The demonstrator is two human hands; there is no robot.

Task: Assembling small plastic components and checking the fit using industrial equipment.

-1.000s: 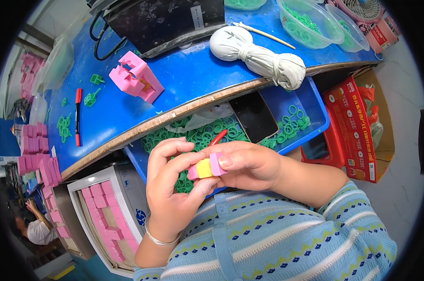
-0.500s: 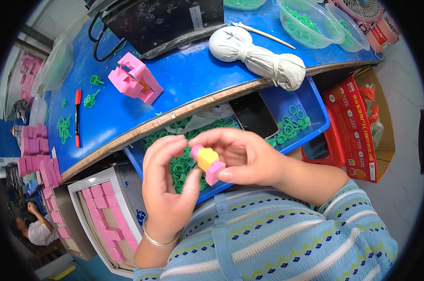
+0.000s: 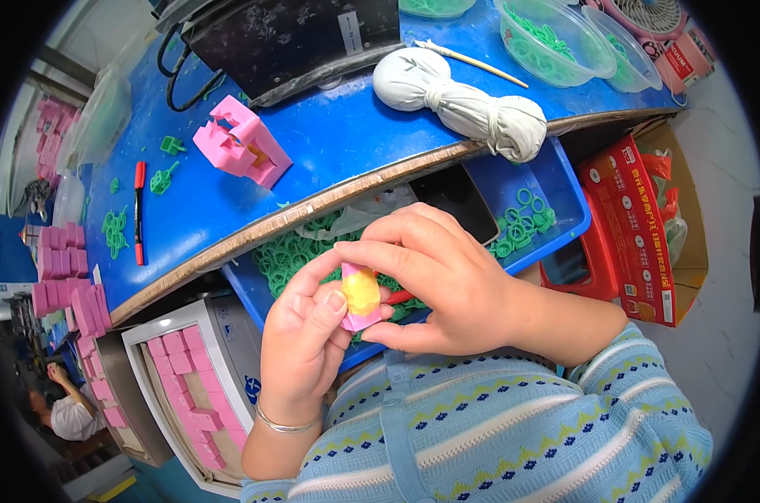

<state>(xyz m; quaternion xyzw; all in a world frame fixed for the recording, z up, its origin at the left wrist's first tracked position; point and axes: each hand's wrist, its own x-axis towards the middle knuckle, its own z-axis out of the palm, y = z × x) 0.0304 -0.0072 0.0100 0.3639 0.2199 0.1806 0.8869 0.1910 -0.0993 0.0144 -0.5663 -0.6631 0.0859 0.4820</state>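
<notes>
Pink-and-yellow piece (image 3: 361, 293), before the front edge of the bench (image 3: 330, 134), we judge joined but not set down: left hand (image 3: 303, 344) pinches it, right hand (image 3: 460, 293) curls alongside, hold unclear.

Bright light glares softly off the glossy blue tabletop (image 3: 325, 138) toward eleven o'clock. Fisheye distortion bends straight edges.

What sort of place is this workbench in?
Likely a small jewellery-casting workshop: green wax-like rings lie heaped in a blue tray, pink mould-like blocks sit in a white-framed box, and the left hand holds a pink-and-yellow block.
</notes>
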